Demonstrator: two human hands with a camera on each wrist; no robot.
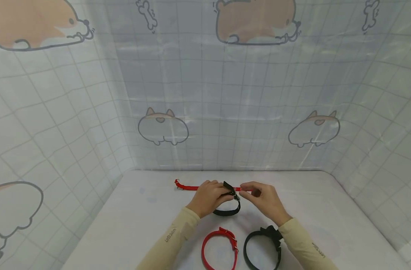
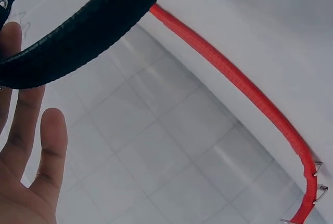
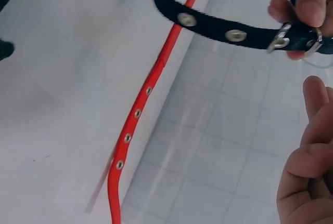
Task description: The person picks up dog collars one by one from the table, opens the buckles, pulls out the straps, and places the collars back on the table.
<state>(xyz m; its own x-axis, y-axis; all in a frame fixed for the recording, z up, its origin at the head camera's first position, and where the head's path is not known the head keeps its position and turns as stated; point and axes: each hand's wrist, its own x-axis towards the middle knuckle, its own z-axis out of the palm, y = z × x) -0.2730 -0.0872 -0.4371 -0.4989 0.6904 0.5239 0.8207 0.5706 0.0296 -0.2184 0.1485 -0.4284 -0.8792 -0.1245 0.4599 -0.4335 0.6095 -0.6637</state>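
Note:
A black collar (image 1: 227, 213) with metal eyelets and a buckle hangs in a closed loop above the white table. My left hand (image 1: 210, 197) pinches it at the buckle between thumb and fingers, as the right wrist view shows up close. The strap end passes through the buckle (image 3: 281, 37). Just right of it is my right hand (image 1: 264, 197), fingers loosely bent and holding nothing. Behind both hands a red collar (image 2: 229, 76) lies unfastened and stretched out, its eyelets (image 3: 128, 138) visible in the right wrist view.
Nearer to me, a fastened red collar (image 1: 204, 247) lies as a ring on the table (image 1: 141, 225). Beside it is a black collar (image 1: 246, 249) with a black bow, partly under my right forearm. A tile-patterned curtain (image 1: 239, 127) with dog drawings surrounds the table.

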